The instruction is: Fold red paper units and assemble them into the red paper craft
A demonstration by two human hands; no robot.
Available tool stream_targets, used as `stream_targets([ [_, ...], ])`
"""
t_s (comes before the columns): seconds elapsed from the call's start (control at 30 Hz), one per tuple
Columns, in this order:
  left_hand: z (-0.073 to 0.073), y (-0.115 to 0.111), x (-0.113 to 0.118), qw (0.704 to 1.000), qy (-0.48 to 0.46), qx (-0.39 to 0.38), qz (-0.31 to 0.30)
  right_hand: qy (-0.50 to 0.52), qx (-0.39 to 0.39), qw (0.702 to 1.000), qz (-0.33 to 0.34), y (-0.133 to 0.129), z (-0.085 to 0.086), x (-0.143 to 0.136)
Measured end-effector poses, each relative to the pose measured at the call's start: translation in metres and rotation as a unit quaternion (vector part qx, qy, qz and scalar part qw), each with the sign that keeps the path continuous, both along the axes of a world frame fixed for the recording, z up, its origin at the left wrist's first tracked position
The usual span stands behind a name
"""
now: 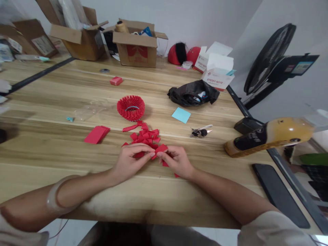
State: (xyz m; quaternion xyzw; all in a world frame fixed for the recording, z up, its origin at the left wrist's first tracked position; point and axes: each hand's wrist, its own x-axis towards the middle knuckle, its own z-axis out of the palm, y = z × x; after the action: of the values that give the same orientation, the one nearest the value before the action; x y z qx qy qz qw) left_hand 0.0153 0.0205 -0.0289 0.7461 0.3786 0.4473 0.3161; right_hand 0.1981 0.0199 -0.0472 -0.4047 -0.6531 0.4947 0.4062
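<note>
Between my two hands, low over the table's near part, is a small folded piece of red paper. The thumb and forefinger of my left hand pinch its left end. My right hand grips its right side, fingers curled and thumb on top. Just beyond lies a loose pile of folded red paper pieces, and a few more red bits lie partly under my right hand. Behind the pile stands a round red bowl built of many folded paper pieces. To the left is a stack of flat red paper slips.
A light blue paper square, keys and a black plastic bag lie to the right. A yellow-capped drink bottle and a phone are near the right edge. Cardboard boxes and a fan stand farther back.
</note>
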Motion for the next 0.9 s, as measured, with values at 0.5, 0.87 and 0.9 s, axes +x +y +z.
stream_targets([
  [0.5, -0.004, -0.005, 0.003, 0.997, -0.062, -0.039, 0.012, -0.051, 0.163, 0.985, -0.023, -0.004, 0.006, 0.000],
  [0.87, -0.003, -0.006, 0.002, 0.997, -0.069, -0.024, -0.017, -0.032, 0.154, 0.987, -0.002, -0.003, 0.002, 0.000],
  [0.9, -0.003, -0.006, 0.002, 0.997, -0.067, -0.021, -0.018, -0.027, 0.153, 0.988, 0.003, -0.003, 0.002, 0.000],
])
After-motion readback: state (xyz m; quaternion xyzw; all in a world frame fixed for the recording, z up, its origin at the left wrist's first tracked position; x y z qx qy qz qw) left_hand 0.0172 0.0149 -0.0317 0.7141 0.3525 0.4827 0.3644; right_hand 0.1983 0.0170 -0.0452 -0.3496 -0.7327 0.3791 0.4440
